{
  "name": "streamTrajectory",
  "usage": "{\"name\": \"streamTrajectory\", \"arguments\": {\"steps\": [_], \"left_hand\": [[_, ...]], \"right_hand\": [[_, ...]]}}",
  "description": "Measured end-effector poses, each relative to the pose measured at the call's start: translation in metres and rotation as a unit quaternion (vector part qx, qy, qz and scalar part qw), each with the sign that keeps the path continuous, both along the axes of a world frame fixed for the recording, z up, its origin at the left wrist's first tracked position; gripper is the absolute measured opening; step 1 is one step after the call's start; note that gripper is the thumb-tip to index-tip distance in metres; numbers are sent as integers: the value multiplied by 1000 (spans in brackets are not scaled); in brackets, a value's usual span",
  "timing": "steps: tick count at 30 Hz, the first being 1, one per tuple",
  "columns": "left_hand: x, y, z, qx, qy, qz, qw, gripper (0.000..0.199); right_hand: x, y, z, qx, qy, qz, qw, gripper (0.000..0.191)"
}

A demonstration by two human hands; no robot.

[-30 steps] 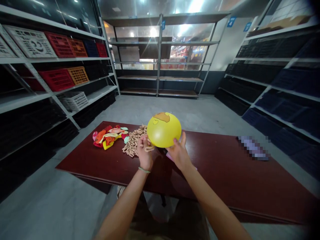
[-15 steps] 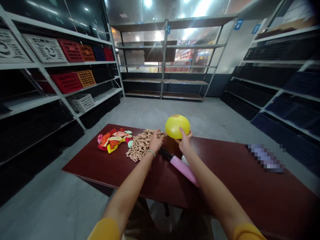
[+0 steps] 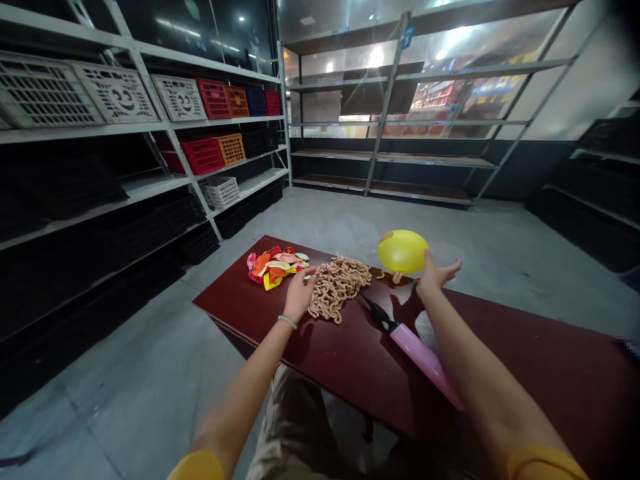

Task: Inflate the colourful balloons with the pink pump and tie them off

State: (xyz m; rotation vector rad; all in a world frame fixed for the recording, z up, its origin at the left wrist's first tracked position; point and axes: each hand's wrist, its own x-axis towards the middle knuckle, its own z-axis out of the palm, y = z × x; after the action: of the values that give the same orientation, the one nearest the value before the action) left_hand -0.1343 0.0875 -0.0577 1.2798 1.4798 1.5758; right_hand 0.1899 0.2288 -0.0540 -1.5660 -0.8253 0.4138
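A blown-up yellow balloon point(image 3: 403, 252) is over the table's far edge, just left of my right hand point(image 3: 436, 272). That hand's fingers are spread, and I cannot tell whether it still touches the balloon. My left hand point(image 3: 300, 293) is open with loosely bent fingers, at the left side of a heap of tan, curly, cord-like pieces point(image 3: 340, 283). Just beyond it lies a pile of limp balloons point(image 3: 273, 267) in red, orange, yellow, pink and pale green. A pink hand pump point(image 3: 423, 357) with a black nozzle end lies between my forearms.
Everything rests on a dark red table point(image 3: 320, 363). A few tan pieces point(image 3: 397, 277) lie near its far edge. Left, a metal rack point(image 3: 175, 143) carries white, red and orange crates point(image 3: 200, 155). Another rack point(image 3: 383, 123) stands across the grey floor point(image 3: 330, 213).
My view has turned left. My left hand has moved from beside the balloon to the left of the tan heap, near the limp balloons. My right hand's fingers have spread away from the yellow balloon.
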Motion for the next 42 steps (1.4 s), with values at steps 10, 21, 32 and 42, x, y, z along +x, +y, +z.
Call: {"name": "streamTrajectory", "arguments": {"steps": [10,21,32,42], "left_hand": [[-71,-17,-32,-27,15,90,995,22],[-66,-32,-48,-33,11,101,994,21],[-58,-37,-33,9,-9,128,992,17],[35,-61,7,-6,-182,-45,982,24]], "right_hand": [[-99,-30,6,77,-249,228,938,36],[-252,-55,-17,7,-360,489,795,18],[-242,-59,20,-40,-150,554,818,16],[-167,-123,55,-62,55,599,796,24]]}}
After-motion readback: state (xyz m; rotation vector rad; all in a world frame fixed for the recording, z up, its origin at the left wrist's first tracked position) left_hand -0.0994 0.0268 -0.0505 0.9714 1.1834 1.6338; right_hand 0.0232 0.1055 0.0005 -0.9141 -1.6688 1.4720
